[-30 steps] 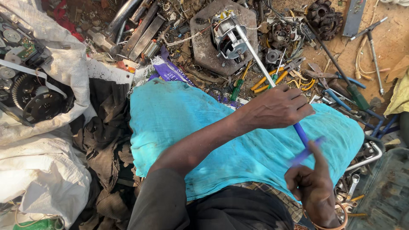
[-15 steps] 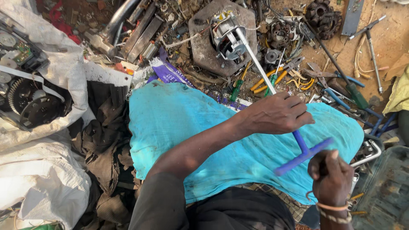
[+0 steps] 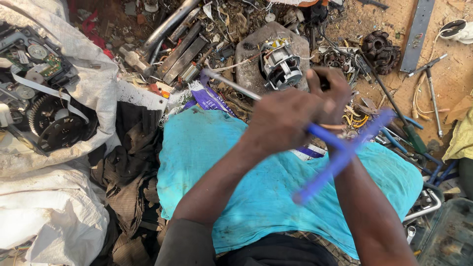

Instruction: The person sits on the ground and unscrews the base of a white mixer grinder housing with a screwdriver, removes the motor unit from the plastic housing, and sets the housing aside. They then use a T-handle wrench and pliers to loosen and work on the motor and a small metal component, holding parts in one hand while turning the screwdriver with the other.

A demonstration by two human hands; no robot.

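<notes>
Scrap-strewn dirt ground, turquoise cloth (image 3: 231, 167) spread over the person's lap. Left hand (image 3: 283, 120) clamped around the shaft of a blue T-handle wrench (image 3: 340, 155), blurred by motion, its metal rod running up-left. Right hand (image 3: 330, 91) closed just beside it, near the small electric motor (image 3: 280, 64) sitting on a flat stone (image 3: 249, 59). White sack (image 3: 93, 88) of electronic parts at left.

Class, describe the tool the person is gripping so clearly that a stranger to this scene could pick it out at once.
Start at the big turquoise cloth spread across the person's lap. Just above its upper right part, the left hand and right hand meet on a T-handled tool. Its blue crossbar handle and long silver shaft, reaching up-left over the scrap, set it apart from the other tools lying on the ground.
</notes>
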